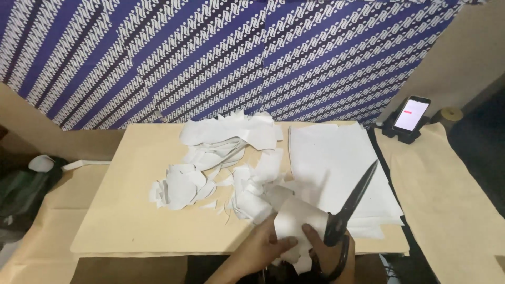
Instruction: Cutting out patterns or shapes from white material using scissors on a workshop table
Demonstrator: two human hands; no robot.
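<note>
Only the one head view here, looking down at a tan surface (121,221) with paper all over it.

Down at the bottom edge, the left hand (265,246) is closed on a white sheet (294,215), fingers pinching it from the near side. The sheet sits just in front of the person, at the near edge of the surface, tilted up a bit rather than lying flat. The right hand (329,252) is wrapped around the handles of a pair of black scissors (350,202), fingers through the loops. The blades point up and away to the right, and they look nearly together from here, running right alongside the sheet's right edge. Can't tell if the blades are actually biting the paper or just next to it.

Behind the hands there's a messy pile of scraps (221,168), white cut-off bits, curved ones and strips, spread across the middle. To the right of that lies a stack (336,158) of flat white sheets, and the scissor tips hover over it.

Far right, well apart from all this, a phone (411,114) stands in a dark holder with its screen lit. The back wall is covered by a blue and white patterned cloth (236,52).
</note>
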